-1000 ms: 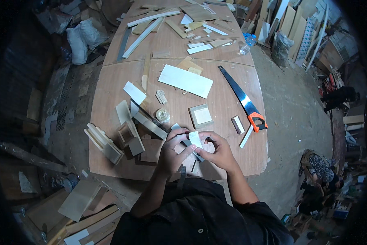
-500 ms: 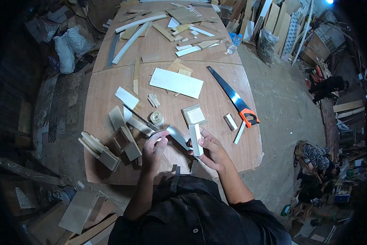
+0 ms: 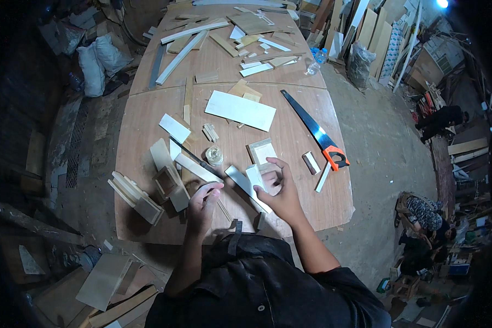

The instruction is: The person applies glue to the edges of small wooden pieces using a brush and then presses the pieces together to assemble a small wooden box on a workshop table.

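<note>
A short white-faced wood block [image 3: 254,176] is in my right hand [image 3: 284,197], with the thumb against its near side and the other fingers curled behind it. The index finger is lifted off. Under the block lies a longer pale wood strip [image 3: 236,177] on the table. My left hand [image 3: 203,205] is closed in a pinch; anything between its fingertips is too small to tell. Just beyond those fingertips, a slim dark rod-like tool [image 3: 194,156] rests across a pale board. A small open jar [image 3: 214,155] stands beside the tool.
On the wooden table [image 3: 311,216], a handsaw [image 3: 317,131] with orange handle lies at right, near a small block [image 3: 311,163]. A shallow wooden frame piece [image 3: 262,150] lies beyond my right hand. Wooden assemblies [image 3: 139,199] stand at left; a white board [image 3: 240,110] lies farther back.
My right hand has brought the block slightly left and tilted it, lifting the index finger away. My left hand has drawn back a little from the dark tool. The view has shifted slightly.
</note>
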Tool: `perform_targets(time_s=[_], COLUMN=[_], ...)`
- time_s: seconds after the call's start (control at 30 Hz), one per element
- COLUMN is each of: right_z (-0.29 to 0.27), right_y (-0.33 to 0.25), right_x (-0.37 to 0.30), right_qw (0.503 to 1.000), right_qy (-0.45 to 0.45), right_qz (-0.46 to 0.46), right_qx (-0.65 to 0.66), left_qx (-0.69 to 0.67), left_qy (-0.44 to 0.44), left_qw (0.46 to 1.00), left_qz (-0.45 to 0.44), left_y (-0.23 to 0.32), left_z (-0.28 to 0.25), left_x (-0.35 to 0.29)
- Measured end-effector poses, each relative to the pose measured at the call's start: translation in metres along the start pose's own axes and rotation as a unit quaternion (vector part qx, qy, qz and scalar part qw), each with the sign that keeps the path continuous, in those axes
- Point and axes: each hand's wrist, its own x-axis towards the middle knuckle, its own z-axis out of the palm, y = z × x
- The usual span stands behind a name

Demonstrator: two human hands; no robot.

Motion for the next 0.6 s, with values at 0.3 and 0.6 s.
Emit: perform_targets(time_s=[0.3, 0.6], right_z=[-0.008, -0.019], right_y=[0.016, 0.014], right_x=[-0.012, -0.022], right_qw=[0.865, 0.836], right_qy=[0.184, 0.198], right_qz=[-0.221, -0.276], right_qx=[-0.412, -0.430], left_qx=[0.017, 0.007], left_qy=[-0.001, -0.025], left_qw=[1.000, 1.000], left_qz=[0.003, 0.013], left_y=[-0.014, -0.015], left_z=[0.001, 0.014], left_x=[-0.008, -0.011])
